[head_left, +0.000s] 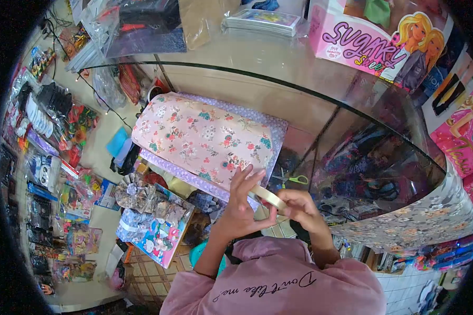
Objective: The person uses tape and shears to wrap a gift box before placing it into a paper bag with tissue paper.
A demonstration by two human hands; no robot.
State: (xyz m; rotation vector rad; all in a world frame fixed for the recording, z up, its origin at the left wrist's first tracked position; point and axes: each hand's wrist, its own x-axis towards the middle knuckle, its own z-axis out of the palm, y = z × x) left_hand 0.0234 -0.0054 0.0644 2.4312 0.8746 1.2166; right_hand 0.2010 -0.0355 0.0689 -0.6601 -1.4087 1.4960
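Right hand (306, 210) pinching pale tape roll (268, 197), left hand (237, 210) spread against it, grip unclear, pink floral paper (202, 134) at far left

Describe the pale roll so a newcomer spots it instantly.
Find the big pink floral wrap on the lilac sheet. Near its lower-right corner in the picture, between the left hand and right hand, is the pale roll. Unlike the patterned wrap and sheet, its cream band is plain.
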